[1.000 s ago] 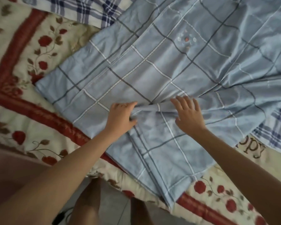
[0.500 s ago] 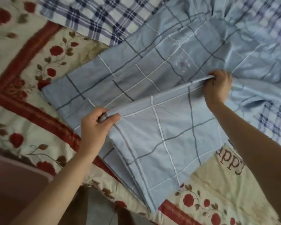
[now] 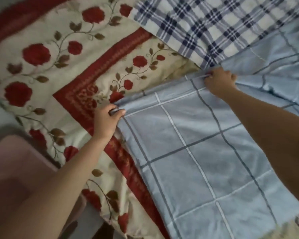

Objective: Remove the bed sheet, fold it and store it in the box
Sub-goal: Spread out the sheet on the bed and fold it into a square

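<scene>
The light blue bed sheet (image 3: pixel 193 152) with a grey and white grid lies folded in layers across the lower right of the bed. My left hand (image 3: pixel 107 118) pinches the folded edge at its left end. My right hand (image 3: pixel 217 81) grips the same edge further up and to the right. The edge runs taut between both hands. More of the blue sheet is bunched beyond my right hand at the upper right. A pink box (image 3: pixel 12 169) stands at the lower left beside the bed.
A cream bed cover (image 3: pixel 62 66) with red roses and a red border lies under the sheet. A navy and white plaid cloth (image 3: pixel 197 26) lies at the top. The floor (image 3: pixel 90 219) shows at the bottom beside the box.
Both hands have carried the folded edge up and away from me, spreading further apart. The fold now covers the layers that lay to the left, and the view has swung left.
</scene>
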`<state>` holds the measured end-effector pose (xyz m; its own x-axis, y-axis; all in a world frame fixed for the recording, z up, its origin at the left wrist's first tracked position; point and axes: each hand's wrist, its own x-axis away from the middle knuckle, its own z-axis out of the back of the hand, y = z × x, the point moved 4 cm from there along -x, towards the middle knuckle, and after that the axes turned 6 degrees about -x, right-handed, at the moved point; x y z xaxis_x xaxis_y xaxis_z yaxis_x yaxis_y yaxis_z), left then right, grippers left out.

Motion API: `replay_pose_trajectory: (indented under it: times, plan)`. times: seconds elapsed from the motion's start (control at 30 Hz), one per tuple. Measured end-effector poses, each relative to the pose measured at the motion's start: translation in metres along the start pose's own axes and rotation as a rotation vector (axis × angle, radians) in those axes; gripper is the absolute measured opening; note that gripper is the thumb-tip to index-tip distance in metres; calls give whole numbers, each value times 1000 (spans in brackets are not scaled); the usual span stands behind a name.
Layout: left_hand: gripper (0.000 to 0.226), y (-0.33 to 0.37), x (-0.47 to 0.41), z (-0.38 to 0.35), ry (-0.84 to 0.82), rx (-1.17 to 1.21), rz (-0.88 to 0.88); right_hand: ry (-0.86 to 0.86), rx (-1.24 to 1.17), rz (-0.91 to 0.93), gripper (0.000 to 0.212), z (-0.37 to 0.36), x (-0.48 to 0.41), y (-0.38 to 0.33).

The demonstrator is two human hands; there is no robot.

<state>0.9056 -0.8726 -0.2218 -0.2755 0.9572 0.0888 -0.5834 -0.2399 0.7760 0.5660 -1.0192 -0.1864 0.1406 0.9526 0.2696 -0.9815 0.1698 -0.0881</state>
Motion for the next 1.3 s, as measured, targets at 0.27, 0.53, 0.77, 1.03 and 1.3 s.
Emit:
replay_pose_trajectory:
  times: [0.27,0.53,0.77,1.03,1.3]
  plan:
    - [19,16,-24,15,2,-94,-73,129,-57,391,35,10,-1,-23]
    - [18,7,-42,1,-275,-321,17,127,-85,77,29,-12,-1,-48]
    - [29,15,-43,1,-320,-414,95,204,-455,61,60,-81,226,-87]
    - [29,23,-15,9,-334,-264,247,-284,-229,-525,48,-119,440,-7]
    - [23,13,-9,15,-207,-249,276,-330,-309,-612,10,-129,472,-9]
